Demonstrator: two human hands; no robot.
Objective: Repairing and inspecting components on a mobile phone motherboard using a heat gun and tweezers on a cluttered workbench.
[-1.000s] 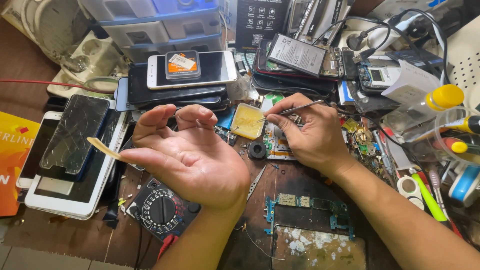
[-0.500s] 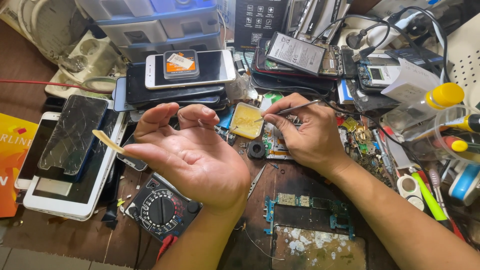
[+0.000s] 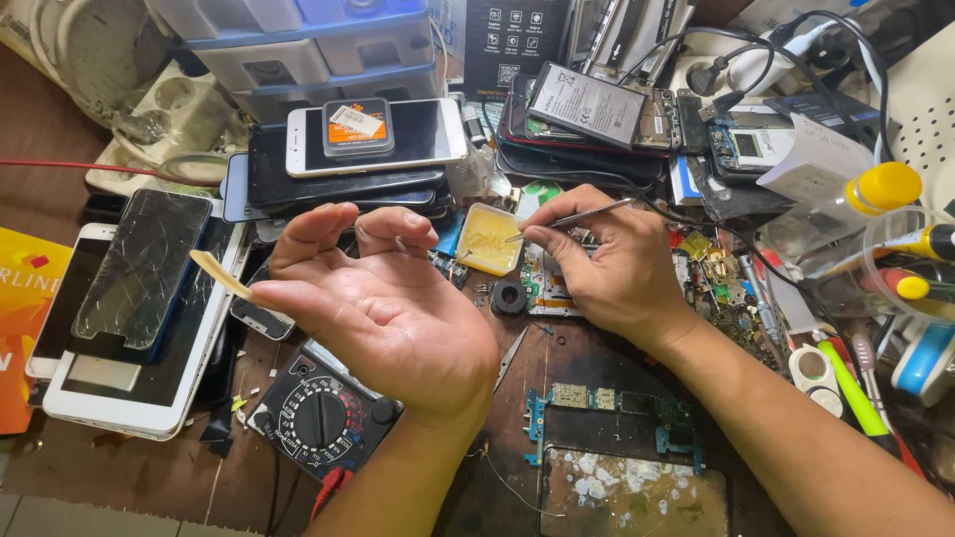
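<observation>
My left hand (image 3: 383,308) is raised palm-up over the bench, fingers curled, with a thin pale strip (image 3: 221,274) sticking out from its thumb side. My right hand (image 3: 607,264) pinches metal tweezers (image 3: 567,221), whose tips reach into a small square tub of yellow paste (image 3: 487,239). Under the right hand lies a small circuit board (image 3: 542,288), mostly hidden. A black ring (image 3: 509,296) sits beside it.
A stack of phones (image 3: 348,159) lies behind the hands. Cracked phones on a white tablet (image 3: 139,328) are at left, a multimeter (image 3: 323,413) is below the left hand, and a green board (image 3: 617,413) is near the front. Bottles, tools and screwdrivers (image 3: 875,278) crowd the right.
The left hand has drifted slightly with the pale strip. The right hand holds the tweezers at the paste tub as before.
</observation>
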